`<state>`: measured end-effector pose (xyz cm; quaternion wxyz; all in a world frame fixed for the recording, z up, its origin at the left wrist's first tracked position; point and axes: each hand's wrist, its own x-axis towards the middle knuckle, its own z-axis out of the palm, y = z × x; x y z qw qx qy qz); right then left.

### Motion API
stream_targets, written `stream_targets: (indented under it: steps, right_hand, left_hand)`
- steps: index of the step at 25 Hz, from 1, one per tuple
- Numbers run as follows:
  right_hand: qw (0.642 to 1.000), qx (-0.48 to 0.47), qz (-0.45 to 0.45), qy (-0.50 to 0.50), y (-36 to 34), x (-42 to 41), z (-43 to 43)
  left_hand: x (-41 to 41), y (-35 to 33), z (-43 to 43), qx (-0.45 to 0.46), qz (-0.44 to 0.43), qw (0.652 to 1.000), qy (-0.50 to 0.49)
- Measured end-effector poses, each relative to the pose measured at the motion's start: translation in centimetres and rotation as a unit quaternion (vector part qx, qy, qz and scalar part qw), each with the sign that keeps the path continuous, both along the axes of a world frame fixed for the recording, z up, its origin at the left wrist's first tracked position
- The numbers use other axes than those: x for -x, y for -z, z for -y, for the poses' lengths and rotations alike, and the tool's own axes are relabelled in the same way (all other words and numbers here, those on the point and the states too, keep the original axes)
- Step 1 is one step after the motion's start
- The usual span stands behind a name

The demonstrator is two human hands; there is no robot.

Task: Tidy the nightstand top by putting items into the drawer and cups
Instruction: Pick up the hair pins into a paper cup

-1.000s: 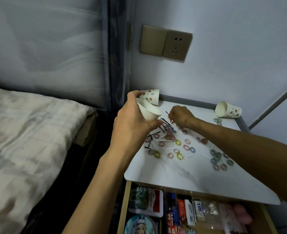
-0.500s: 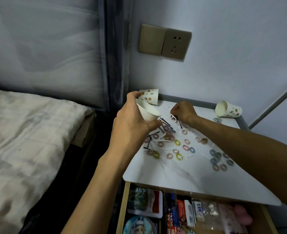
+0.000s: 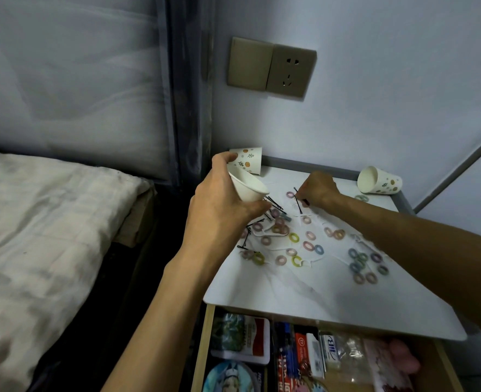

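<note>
My left hand (image 3: 222, 205) grips a white paper cup (image 3: 249, 188), tilted with its mouth toward the right, above the left edge of the white nightstand top (image 3: 304, 301). My right hand (image 3: 318, 189) is at the back of the top and pinches black hairpins (image 3: 298, 202). More black hairpins (image 3: 274, 202) lie just under the held cup. Several small coloured hair ties (image 3: 308, 244) are scattered over the middle, and another cluster of hair ties (image 3: 365, 264) lies at the right.
A patterned cup (image 3: 247, 162) stands upside down at the back left corner; another patterned cup (image 3: 379, 181) lies on its side at the back right. The open drawer (image 3: 205, 340) below holds packets and boxes. A bed (image 3: 41, 236) is at the left, a wall socket (image 3: 290, 70) above.
My right hand has moved back and right across the top, lifting black hairpins off the pile. The left hand keeps the cup in about the same place.
</note>
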<state>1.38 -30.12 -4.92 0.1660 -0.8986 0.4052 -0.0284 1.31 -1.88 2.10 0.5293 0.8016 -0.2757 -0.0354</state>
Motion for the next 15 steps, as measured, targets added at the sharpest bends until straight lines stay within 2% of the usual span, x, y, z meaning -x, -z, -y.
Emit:
stream_targets:
  steps: [10, 15]
  right_hand:
    - [0.997, 0.034, -0.066, 0.024, 0.61, 0.32, -1.02]
    - [0.999, 0.015, -0.038, 0.024, 0.69, 0.29, -0.43]
  left_hand:
    - [0.00, -0.05, -0.01, -0.001, 0.005, 1.000, 0.000]
    - [-0.19, 0.03, -0.08, 0.001, 0.008, 1.000, -0.001]
